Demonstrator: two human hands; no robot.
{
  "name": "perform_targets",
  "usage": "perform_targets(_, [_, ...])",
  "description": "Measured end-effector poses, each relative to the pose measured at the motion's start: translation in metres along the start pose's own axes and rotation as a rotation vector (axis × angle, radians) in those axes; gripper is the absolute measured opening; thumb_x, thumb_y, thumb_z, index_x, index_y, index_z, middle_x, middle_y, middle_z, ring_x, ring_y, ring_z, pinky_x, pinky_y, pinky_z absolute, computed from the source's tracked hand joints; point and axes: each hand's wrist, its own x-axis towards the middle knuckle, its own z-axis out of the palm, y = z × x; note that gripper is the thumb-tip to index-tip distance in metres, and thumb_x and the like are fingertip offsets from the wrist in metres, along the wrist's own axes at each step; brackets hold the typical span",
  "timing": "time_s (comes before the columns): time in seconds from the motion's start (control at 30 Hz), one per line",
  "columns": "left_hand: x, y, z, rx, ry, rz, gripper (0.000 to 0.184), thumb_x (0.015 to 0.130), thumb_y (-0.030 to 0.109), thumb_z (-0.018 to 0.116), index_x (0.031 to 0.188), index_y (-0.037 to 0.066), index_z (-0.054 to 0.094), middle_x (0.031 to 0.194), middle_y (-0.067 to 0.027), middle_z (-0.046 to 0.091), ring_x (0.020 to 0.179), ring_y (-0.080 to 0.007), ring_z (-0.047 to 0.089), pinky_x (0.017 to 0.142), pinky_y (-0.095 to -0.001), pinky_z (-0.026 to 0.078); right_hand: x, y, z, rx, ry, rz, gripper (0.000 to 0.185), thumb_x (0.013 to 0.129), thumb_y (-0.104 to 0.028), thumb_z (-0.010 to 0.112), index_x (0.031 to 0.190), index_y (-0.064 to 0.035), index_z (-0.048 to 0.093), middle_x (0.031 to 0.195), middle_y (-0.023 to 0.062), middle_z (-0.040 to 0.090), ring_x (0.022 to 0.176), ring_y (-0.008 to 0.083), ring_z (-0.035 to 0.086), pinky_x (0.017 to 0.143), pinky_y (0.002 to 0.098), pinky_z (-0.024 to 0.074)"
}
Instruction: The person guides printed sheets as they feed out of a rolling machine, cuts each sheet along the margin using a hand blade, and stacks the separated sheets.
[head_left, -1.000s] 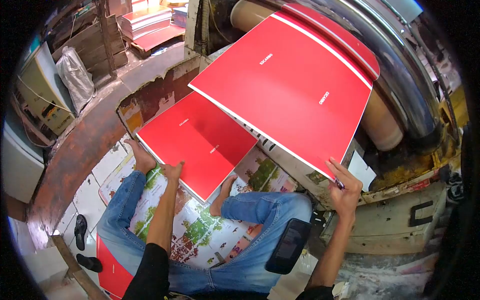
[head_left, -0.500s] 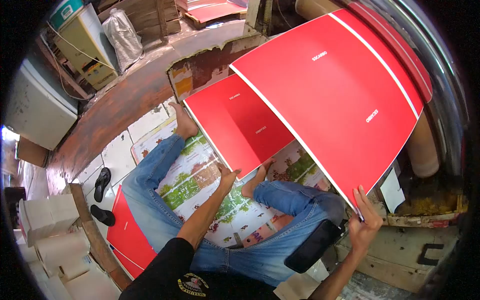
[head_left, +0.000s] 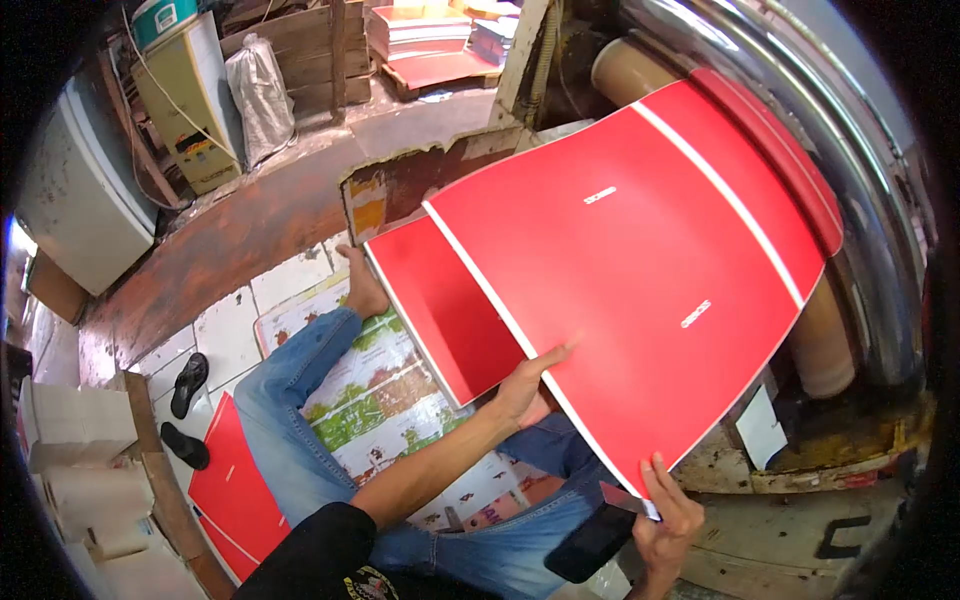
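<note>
Sheet, red with white stripe and small white print, is stretched from the roller down toward the person; its far end is curved up against the roller's near side. Its near white edge is gripped by both hands.

Left hand, well apart from the roller: clamped on the sheet's near edge, thumb laid on top, fingers mostly hidden below. Right hand, also on the side away from the roller: closed on the sheet's near corner, fingertips pressed on top, thumb not clearly shown. A small flat object is held by it at that corner; type can't be told.

Stack, red on top, is partly covered by the sheet, on the side away from the roller. Bare foot is seen just beside the stack's outer side, farther from the roller. Phone is rested on the person's thigh, near the right hand, well apart from the roller. Tube is seen below the roller, partly hidden by the sheet. White paper is hung lower, near the tube. Floor sheet, also red, is laid beyond the person's leg, far from the roller.
</note>
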Motion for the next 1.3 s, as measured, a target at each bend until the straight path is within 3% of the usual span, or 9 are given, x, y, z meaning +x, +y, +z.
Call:
perform_targets(0.3, [-0.031,0.021,-0.032,0.592,0.082,0.027,0.044,0.092,0.015,0.066,0.127,-0.007,0.049,0.121,-0.0166,0.059,0.109,-0.0239,0.060,0.096,-0.0368,0.050,0.009,0.027,-0.052,0.842,-0.586,0.617,0.042,0.075,-0.010,0.081,0.115,-0.0041,0.069,0.074,0.0026,0.070,0.054,0.0018,0.058,0.043,0.0181,0.0426])
perform_targets(0.5, [-0.058,0.039,-0.024,0.755,0.218,-0.091,0.049,0.089,0.020,0.069,0.127,-0.002,0.047,0.114,-0.0168,0.061,0.088,-0.0196,0.067,0.051,-0.0267,0.058,0.051,0.108,-0.057,0.850,0.150,0.694,0.037,0.092,-0.021,0.064,0.122,0.0015,0.061,0.078,0.0049,0.066,0.049,0.0055,0.053,0.040,0.0202,0.0405])
perform_targets(0.67, [-0.069,0.028,-0.042,0.636,0.172,-0.003,0.051,0.088,0.018,0.069,0.128,-0.002,0.046,0.116,-0.0150,0.060,0.095,-0.0203,0.065,0.071,-0.0299,0.058,0.096,0.185,-0.042,0.862,0.489,0.709,0.038,0.092,-0.020,0.064,0.122,0.0026,0.059,0.082,0.0052,0.064,0.054,0.0063,0.054,0.043,0.0194,0.0407])
perform_targets(0.73, [-0.078,0.024,-0.026,0.608,0.322,0.119,0.047,0.090,0.024,0.069,0.124,-0.002,0.049,0.103,-0.0110,0.065,0.064,-0.0113,0.065,0.042,-0.0222,0.051,0.109,0.197,-0.038,0.858,0.435,0.717,0.037,0.092,-0.020,0.064,0.121,0.0024,0.060,0.082,0.0053,0.065,0.056,0.0066,0.055,0.045,0.0194,0.0416])
perform_targets(0.83, [-0.092,0.035,-0.039,0.672,0.288,0.086,0.050,0.088,0.023,0.070,0.125,-0.002,0.048,0.105,-0.0116,0.064,0.069,-0.0128,0.066,0.042,-0.0197,0.050,0.113,0.218,-0.020,0.854,0.431,0.717,0.035,0.092,-0.020,0.064,0.120,0.0021,0.060,0.083,0.0048,0.065,0.057,0.0068,0.056,0.045,0.0199,0.0427])
perform_targets(0.93, [-0.105,0.041,-0.045,0.650,0.323,-0.004,0.052,0.087,0.008,0.068,0.133,0.001,0.044,0.125,-0.0134,0.057,0.112,-0.0253,0.059,0.093,-0.0392,0.052,0.107,0.205,-0.014,0.867,0.346,0.710,0.028,0.093,-0.019,0.061,0.111,0.0024,0.062,0.079,0.0067,0.065,0.056,0.0082,0.058,0.044,0.0217,0.0436])
perform_targets(1.07, [-0.113,0.026,-0.036,0.665,0.432,0.242,0.049,0.088,0.025,0.070,0.123,-0.003,0.050,0.097,-0.0121,0.065,0.045,-0.0060,0.054,0.025,-0.0188,0.028,0.102,0.198,-0.019,0.886,0.249,0.737,0.020,0.092,-0.017,0.061,0.103,-0.0005,0.063,0.075,0.0043,0.064,0.054,0.0094,0.057,0.045,0.0239,0.0442])
perform_targets(1.2, [-0.118,0.035,-0.026,0.817,0.405,0.090,0.048,0.089,0.025,0.068,0.122,-0.004,0.050,0.091,-0.0125,0.066,0.033,-0.0057,0.043,0.022,-0.0198,0.021,0.133,0.226,-0.035,-0.098,0.657,0.337,0.034,0.078,-0.003,0.072,0.111,-0.0103,0.065,0.095,0.0069,0.063,0.068,0.0143,0.062,0.055,0.0300,0.0504])
perform_targets(1.3, [-0.116,0.033,0.000,0.600,0.357,0.102,0.051,0.088,0.011,0.069,0.131,-0.002,0.045,0.116,-0.0158,0.060,0.095,-0.0198,0.065,0.074,-0.0325,0.058,0.161,0.242,-0.044,-0.346,0.393,0.006,0.056,0.066,0.001,0.073,0.117,-0.0215,0.066,0.104,0.0081,0.062,0.077,0.0240,0.066,0.068,0.0388,0.0561])
